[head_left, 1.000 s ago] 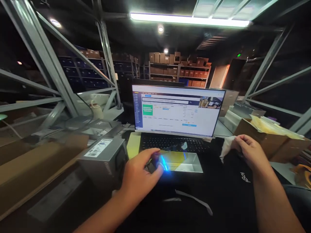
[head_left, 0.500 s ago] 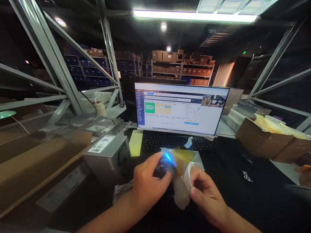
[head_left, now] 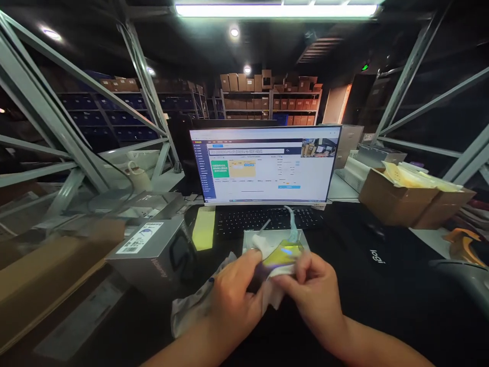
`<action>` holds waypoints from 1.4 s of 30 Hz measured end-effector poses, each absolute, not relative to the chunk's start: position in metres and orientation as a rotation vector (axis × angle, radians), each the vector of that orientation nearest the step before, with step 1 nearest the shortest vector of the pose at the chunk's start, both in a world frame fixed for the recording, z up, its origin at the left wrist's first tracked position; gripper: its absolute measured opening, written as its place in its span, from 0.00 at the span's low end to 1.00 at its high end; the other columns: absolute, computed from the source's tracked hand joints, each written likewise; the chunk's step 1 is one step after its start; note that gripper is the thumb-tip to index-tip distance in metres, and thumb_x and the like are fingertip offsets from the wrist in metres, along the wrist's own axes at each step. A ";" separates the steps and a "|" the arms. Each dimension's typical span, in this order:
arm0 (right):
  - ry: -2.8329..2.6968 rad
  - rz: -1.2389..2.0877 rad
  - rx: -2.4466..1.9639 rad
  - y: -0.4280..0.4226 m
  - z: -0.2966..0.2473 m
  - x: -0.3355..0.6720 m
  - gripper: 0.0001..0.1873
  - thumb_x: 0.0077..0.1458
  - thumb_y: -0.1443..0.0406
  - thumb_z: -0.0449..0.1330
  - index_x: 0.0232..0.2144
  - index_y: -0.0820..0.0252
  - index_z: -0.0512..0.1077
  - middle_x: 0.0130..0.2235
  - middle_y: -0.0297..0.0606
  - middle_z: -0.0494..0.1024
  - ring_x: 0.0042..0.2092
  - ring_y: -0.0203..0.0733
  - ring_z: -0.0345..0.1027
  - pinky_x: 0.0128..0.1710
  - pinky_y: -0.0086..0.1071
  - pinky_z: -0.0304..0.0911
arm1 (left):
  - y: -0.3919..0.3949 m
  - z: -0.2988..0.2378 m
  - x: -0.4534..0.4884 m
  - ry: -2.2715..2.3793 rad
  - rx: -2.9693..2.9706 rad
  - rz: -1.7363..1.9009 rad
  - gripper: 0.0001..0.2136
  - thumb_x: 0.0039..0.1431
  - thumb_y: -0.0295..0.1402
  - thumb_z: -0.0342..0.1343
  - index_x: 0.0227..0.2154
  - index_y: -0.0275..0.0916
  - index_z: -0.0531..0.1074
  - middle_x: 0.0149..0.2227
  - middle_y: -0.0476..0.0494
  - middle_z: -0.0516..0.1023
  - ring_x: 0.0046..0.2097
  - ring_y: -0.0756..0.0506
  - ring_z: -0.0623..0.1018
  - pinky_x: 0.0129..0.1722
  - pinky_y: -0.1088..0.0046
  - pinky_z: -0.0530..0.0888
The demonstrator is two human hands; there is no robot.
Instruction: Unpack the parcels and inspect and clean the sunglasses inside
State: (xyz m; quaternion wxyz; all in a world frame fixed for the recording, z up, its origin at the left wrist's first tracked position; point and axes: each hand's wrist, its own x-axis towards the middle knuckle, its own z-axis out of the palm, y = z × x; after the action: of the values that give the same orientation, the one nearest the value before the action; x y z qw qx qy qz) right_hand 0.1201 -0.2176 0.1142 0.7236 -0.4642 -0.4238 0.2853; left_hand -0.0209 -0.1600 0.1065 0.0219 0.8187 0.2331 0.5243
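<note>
Between my hands, above the front of the keyboard, is a pair of sunglasses (head_left: 284, 253) with a shiny yellow lens. A pale temple arm sticks up from it toward the screen. My left hand (head_left: 235, 285) is closed on the left end of the sunglasses, with white cloth bunched at its fingertips. With thumb and bent fingers, my right hand (head_left: 315, 283) pinches the white cloth (head_left: 282, 270) against the lens's lower edge. Fingers and cloth hide part of the frame. A crumpled greyish pouch or wrap (head_left: 191, 311) lies by my left wrist.
A grey product box (head_left: 148, 255) stands at left, beside a yellow pad (head_left: 204, 228). Behind are a keyboard (head_left: 240, 219) and a monitor (head_left: 263, 168). An open white box (head_left: 248, 237) sits behind the sunglasses. Cartons (head_left: 397, 204) and a mouse (head_left: 376, 231) are at right.
The view has turned slightly right. The lens has swung to face up, and my right hand has brought the cloth from beside it onto its lower edge.
</note>
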 end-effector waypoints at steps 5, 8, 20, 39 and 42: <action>-0.694 1.033 -0.835 -0.214 0.133 0.137 0.33 0.34 0.61 0.78 0.18 0.57 0.53 0.19 0.26 0.63 0.23 0.31 0.57 0.23 0.25 0.57 | -0.154 0.103 -0.026 0.599 2.626 1.605 0.16 0.61 0.25 0.55 0.52 0.39 0.68 0.45 0.39 0.82 0.48 0.42 0.82 0.53 0.66 0.77; -0.579 1.188 -0.736 -0.211 0.142 0.148 0.35 0.36 0.62 0.79 0.20 0.57 0.51 0.20 0.25 0.63 0.24 0.31 0.58 0.25 0.24 0.58 | -0.152 0.106 -0.028 0.568 2.652 1.554 0.18 0.60 0.22 0.53 0.52 0.40 0.67 0.45 0.41 0.82 0.49 0.43 0.82 0.57 0.67 0.75; -0.879 0.832 -0.976 -0.211 0.117 0.122 0.21 0.33 0.71 0.69 0.14 0.57 0.58 0.17 0.25 0.62 0.21 0.30 0.52 0.21 0.24 0.51 | -0.149 0.096 -0.033 0.750 2.444 1.415 0.20 0.61 0.33 0.61 0.55 0.42 0.67 0.48 0.42 0.81 0.49 0.42 0.82 0.51 0.69 0.78; -1.714 -0.299 -0.977 -0.212 0.121 0.154 0.18 0.60 0.76 0.56 0.48 0.53 0.74 0.43 0.40 0.81 0.46 0.49 0.76 0.47 0.44 0.69 | -0.153 0.124 -0.033 0.834 2.270 1.325 0.20 0.56 0.22 0.54 0.50 0.42 0.74 0.50 0.45 0.81 0.51 0.44 0.80 0.55 0.67 0.76; -1.973 -0.507 -0.840 -0.213 0.115 0.131 0.24 0.57 0.80 0.53 0.53 0.62 0.71 0.41 0.44 0.83 0.41 0.48 0.78 0.45 0.43 0.70 | -0.151 0.123 -0.035 0.803 2.274 1.294 0.22 0.55 0.22 0.53 0.52 0.42 0.74 0.51 0.43 0.81 0.52 0.42 0.80 0.57 0.63 0.75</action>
State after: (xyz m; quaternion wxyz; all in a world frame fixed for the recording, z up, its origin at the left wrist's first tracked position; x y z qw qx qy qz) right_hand 0.1310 -0.2126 0.1146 0.4519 -0.3401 -0.7988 -0.2051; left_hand -0.0350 -0.1508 0.1234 0.2010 0.8139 0.2875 0.4631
